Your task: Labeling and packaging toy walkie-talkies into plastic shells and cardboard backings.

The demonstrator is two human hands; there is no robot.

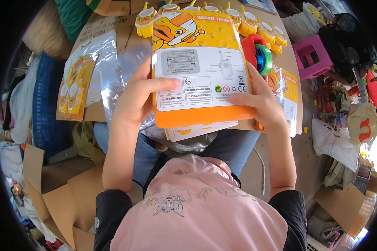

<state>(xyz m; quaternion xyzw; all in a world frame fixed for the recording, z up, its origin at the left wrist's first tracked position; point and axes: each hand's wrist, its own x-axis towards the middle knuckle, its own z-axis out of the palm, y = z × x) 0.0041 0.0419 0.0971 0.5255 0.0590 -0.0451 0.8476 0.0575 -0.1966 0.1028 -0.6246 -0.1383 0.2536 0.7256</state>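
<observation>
Head view, centre of frame: I see the left hand [136, 98] and right hand [259, 100] both clamped on the orange backing card [201, 62], one at each lower side, thumbs on its printed face, so it stands tilted up for reading above the lap. A clear plastic bag [121, 71] lies beneath it at left on the cardboard sheet [125, 33]; yellow toy radios [255, 25] line the upper edge, probably staged for packing.

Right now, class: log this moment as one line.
left hand: grips orange card | right hand: grips same card | behind: yellow toys
</observation>
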